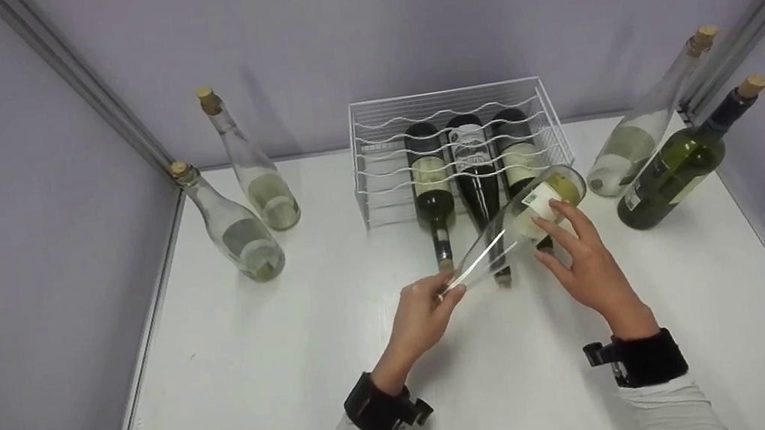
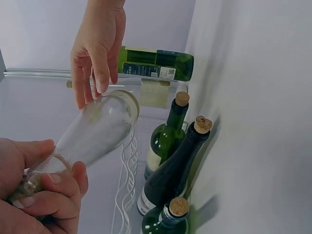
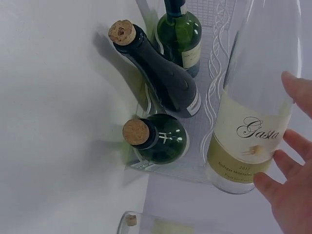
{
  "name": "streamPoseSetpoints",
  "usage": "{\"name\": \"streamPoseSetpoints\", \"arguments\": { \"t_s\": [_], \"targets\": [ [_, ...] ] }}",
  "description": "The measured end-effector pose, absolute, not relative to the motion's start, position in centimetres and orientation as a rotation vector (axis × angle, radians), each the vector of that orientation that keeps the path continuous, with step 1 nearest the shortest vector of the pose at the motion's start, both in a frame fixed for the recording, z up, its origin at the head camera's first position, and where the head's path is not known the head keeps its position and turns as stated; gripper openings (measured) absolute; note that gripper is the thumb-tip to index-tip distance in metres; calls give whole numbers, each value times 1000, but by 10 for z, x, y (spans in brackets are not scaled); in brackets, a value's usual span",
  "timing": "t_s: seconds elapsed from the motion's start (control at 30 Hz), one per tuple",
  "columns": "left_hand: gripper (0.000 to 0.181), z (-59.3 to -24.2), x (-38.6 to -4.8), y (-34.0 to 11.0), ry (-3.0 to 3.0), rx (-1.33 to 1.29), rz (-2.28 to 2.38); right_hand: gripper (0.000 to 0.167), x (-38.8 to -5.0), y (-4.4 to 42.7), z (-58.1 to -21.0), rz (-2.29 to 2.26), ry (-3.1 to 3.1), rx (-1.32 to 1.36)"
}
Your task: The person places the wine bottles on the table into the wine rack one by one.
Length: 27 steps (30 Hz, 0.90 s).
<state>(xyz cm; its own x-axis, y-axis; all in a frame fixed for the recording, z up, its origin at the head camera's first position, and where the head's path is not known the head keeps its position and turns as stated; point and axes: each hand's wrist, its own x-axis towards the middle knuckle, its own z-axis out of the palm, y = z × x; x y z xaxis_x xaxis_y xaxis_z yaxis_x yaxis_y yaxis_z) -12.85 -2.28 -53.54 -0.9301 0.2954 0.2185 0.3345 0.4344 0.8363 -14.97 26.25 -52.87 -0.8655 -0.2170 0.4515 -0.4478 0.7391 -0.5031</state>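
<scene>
A clear glass wine bottle (image 1: 485,254) is held slanted above the table, its base up toward the rack's right side. My left hand (image 1: 422,319) grips it by the neck; in the left wrist view, fingers and thumb wrap the neck and cover part of the cork. At the base end, my right hand (image 1: 590,271) touches the glass and label with extended, slightly bent fingertips. The right wrist view shows the cream and olive label (image 3: 251,139) reading "Gasta". Behind the bottle, a white wire rack (image 1: 359,173) holds three dark corked bottles lying with necks toward me.
Two clear corked bottles, one nearer (image 1: 242,240) and one farther (image 1: 259,176), stand at the left. On the right stand a clear bottle (image 1: 642,123) and a green bottle (image 1: 682,166). Grey panels (image 1: 296,46) enclose the white table (image 1: 265,392) at the back and sides.
</scene>
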Motion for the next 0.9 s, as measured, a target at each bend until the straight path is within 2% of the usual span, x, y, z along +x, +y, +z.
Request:
{"name": "streamPoseSetpoints", "arguments": {
  "t_s": [0.2, 0.53, 0.9],
  "targets": [
    [38, -538, -125, -39, -2650, -508, -1573, 58, -149, 255, -531, 951, -2636, 515],
    [31, -542, -120, -63, -2556, -480, -1574, 63, -151, 245, -534, 1064, -2774, 484],
    [34, -551, -109, -87, -2535, -320, -1577, 69, -157, 234, -545, 1146, -2891, 460]
  ]
}}
